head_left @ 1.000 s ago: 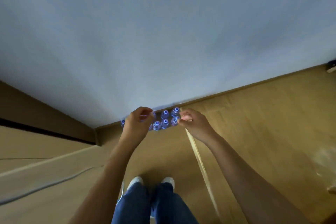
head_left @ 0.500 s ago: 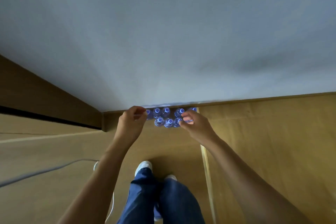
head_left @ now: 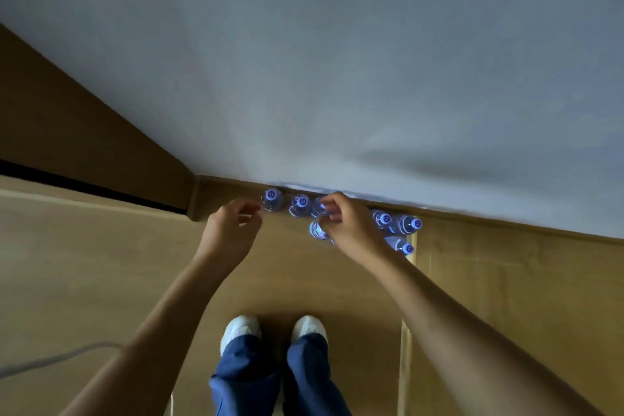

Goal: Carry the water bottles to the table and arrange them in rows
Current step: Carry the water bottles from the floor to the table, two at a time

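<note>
**Bottles on the floor by the wall**

Water bottles (head_left: 300,205) stood upright on the wooden floor (head_left: 101,263) at centre frame, tight along the foot of the pale wall (head_left: 337,61). More of them sat right of centre, partly hidden behind my right wrist. My left hand (head_left: 233,230) hung just left of the leftmost bottle, fingers curled, nothing in it. My right hand (head_left: 347,226) pinched the top of a bottle in the row. My white shoes (head_left: 241,331) showed at bottom centre.
</note>
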Demonstrator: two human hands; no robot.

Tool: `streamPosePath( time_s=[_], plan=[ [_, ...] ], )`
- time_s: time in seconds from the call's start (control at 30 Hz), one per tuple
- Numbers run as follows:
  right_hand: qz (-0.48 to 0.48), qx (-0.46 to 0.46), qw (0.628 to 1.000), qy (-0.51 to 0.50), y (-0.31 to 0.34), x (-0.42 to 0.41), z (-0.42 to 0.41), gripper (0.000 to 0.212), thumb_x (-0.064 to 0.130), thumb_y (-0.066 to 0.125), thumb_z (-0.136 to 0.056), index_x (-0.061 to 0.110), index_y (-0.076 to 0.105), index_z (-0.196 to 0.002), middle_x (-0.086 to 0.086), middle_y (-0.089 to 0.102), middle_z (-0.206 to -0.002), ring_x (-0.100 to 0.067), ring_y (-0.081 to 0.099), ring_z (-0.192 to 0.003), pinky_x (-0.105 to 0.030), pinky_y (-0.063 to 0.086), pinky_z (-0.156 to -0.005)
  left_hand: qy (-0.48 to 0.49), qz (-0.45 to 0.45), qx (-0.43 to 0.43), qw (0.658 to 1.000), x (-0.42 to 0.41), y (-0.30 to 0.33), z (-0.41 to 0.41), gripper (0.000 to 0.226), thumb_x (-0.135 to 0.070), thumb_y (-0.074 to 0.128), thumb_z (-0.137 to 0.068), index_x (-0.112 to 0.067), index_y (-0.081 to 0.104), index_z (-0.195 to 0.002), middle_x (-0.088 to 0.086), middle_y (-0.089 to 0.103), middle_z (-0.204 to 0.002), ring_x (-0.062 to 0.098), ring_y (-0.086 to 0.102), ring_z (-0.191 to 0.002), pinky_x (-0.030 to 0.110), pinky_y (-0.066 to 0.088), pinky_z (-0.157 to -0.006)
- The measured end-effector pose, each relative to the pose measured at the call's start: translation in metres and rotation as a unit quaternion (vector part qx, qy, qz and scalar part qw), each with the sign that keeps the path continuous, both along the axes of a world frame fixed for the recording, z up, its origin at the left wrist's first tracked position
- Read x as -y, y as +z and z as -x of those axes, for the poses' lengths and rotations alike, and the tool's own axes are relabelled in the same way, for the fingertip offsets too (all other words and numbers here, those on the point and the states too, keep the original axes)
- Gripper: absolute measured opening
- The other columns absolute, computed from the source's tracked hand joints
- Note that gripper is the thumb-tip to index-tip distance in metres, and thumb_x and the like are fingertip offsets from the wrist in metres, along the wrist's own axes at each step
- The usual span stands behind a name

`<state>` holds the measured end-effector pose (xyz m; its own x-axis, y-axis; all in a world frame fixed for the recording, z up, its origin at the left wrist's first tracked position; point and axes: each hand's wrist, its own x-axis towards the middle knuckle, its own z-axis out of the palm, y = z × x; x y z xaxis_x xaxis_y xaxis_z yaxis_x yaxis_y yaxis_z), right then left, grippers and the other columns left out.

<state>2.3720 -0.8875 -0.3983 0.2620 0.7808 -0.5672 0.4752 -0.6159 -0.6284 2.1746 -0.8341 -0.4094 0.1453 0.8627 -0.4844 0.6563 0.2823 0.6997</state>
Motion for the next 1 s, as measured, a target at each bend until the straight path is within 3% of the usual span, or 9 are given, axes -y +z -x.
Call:
streamPosePath(
  time_s=[0.1,0.3,0.47,0.6,0.73,0.87,0.93,1.0],
  plan=[
    [0.0,0.01,1.0,0.021,-0.055,-0.007,0.003,0.035,0.008,0.066,-0.09,0.009,0.061,-0.124,-0.008,0.064,-0.124,-0.018,0.061,-0.111,-0.025,0.045,-0.093,-0.013,-0.003,-0.01,1.0,-0.006,-0.054,0.003,0.014,-0.016,0.063,-0.093,-0.014,0.069,-0.105,-0.004,0.064,-0.093,0.01,0.059,-0.089,0.023,0.04,-0.071],
    [0.0,0.014,1.0,0.011,-0.169,-0.02,0.006,0.031,0.014,0.064,-0.092,0.01,0.06,-0.122,-0.006,0.065,-0.122,-0.023,0.061,-0.113,-0.038,0.046,-0.099,-0.029,-0.02,-0.008,0.999,-0.022,-0.168,-0.003,0.016,-0.016,0.063,-0.092,-0.013,0.069,-0.106,-0.005,0.064,-0.093,0.011,0.06,-0.091,0.022,0.039,-0.075],
    [-0.044,0.077,0.996,0.022,-0.253,-0.037,0.0,0.036,0.015,0.067,-0.089,0.012,0.06,-0.124,-0.009,0.062,-0.123,-0.025,0.057,-0.114,-0.032,0.043,-0.09,-0.054,-0.03,-0.004,0.998,-0.042,-0.253,-0.012,0.019,-0.014,0.063,-0.091,-0.012,0.068,-0.109,0.001,0.067,-0.097,0.018,0.063,-0.094,0.028,0.047,-0.078],
    [-0.058,0.102,0.993,0.014,-0.31,-0.051,-0.002,0.048,0.023,0.073,-0.086,0.016,0.056,-0.13,-0.006,0.057,-0.13,-0.022,0.053,-0.121,-0.026,0.038,-0.087,-0.081,-0.038,-0.006,0.996,-0.061,-0.313,-0.014,0.027,-0.025,0.066,-0.091,-0.017,0.063,-0.116,0.001,0.066,-0.102,0.014,0.061,-0.085,0.022,0.043,-0.064],
    [-0.09,0.096,0.991,0.011,-0.351,-0.065,-0.002,0.06,0.028,0.081,-0.079,0.015,0.055,-0.132,-0.004,0.055,-0.132,-0.019,0.05,-0.123,-0.016,0.028,-0.081,-0.107,-0.054,0.006,0.993,-0.077,-0.36,-0.016,0.045,-0.042,0.067,-0.089,-0.021,0.057,-0.127,0.001,0.062,-0.118,0.02,0.061,-0.104,0.027,0.047,-0.08],
    [-0.085,0.051,0.994,-0.039,-0.38,-0.064,0.001,0.06,0.025,0.085,-0.075,0.016,0.057,-0.128,0.0,0.058,-0.12,-0.013,0.054,-0.105,-0.015,0.032,-0.075,-0.116,-0.089,0.061,0.987,-0.076,-0.383,-0.017,0.035,-0.048,0.073,-0.079,-0.035,0.057,-0.107,-0.021,0.062,-0.092,-0.007,0.062,-0.085,0.003,0.043,-0.06],
    [-0.103,0.039,0.991,-0.075,-0.391,-0.063,0.003,0.054,0.021,0.085,-0.074,0.016,0.059,-0.12,0.003,0.06,-0.109,-0.011,0.054,-0.097,-0.012,0.034,-0.069,-0.111,-0.099,0.1,0.984,-0.075,-0.393,-0.017,0.04,-0.049,0.078,-0.072,-0.034,0.058,-0.104,-0.018,0.065,-0.091,-0.014,0.06,-0.084,0.001,0.042,-0.062],
    [-0.122,0.035,0.985,-0.113,-0.4,-0.059,0.005,0.049,0.015,0.085,-0.073,0.016,0.059,-0.115,0.003,0.061,-0.101,-0.013,0.056,-0.092,-0.008,0.037,-0.064,-0.106,-0.101,0.12,0.982,-0.074,-0.402,-0.019,0.046,-0.047,0.08,-0.069,-0.03,0.061,-0.107,-0.014,0.067,-0.096,-0.011,0.061,-0.085,0.002,0.042,-0.065]
  ],
)
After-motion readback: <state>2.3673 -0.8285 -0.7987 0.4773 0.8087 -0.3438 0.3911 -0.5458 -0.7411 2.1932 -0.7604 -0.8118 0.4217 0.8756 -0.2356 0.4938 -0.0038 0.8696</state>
